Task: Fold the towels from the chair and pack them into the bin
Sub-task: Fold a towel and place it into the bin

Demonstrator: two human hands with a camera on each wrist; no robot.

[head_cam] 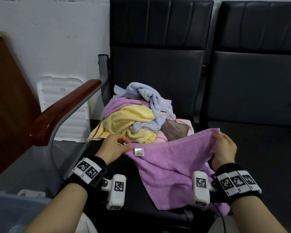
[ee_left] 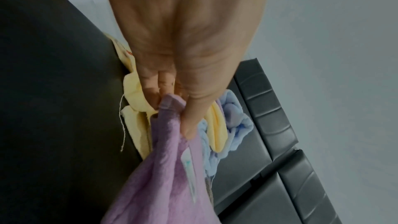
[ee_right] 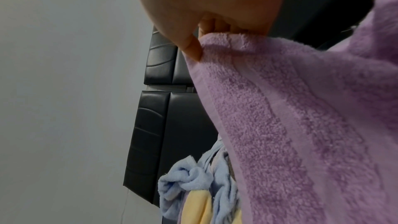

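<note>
I hold a purple towel point(head_cam: 175, 162) point(ee_left: 163, 183) point(ee_right: 301, 125) stretched by its top edge above the black chair seat point(head_cam: 141, 204). My left hand point(head_cam: 115, 145) point(ee_left: 174, 108) pinches its left corner beside a small white label point(head_cam: 139, 152). My right hand point(head_cam: 223, 145) point(ee_right: 206, 40) pinches the right corner. The towel's lower part drapes onto the seat. Behind it lies a heap of towels: yellow point(head_cam: 126, 121) point(ee_left: 133, 122) point(ee_right: 198, 210), light blue point(head_cam: 151, 98) point(ee_left: 232, 125) point(ee_right: 183, 180), purple point(head_cam: 118, 105), pink and brown point(head_cam: 175, 128). A grey bin's rim point(head_cam: 15, 197) shows at lower left.
A wooden armrest point(head_cam: 60, 108) on a grey metal frame runs along the chair's left side. A second black chair point(head_cam: 255, 81) stands to the right. A white foam panel point(head_cam: 64, 105) leans on the wall, and a brown wooden board point(head_cam: 8, 98) stands at far left.
</note>
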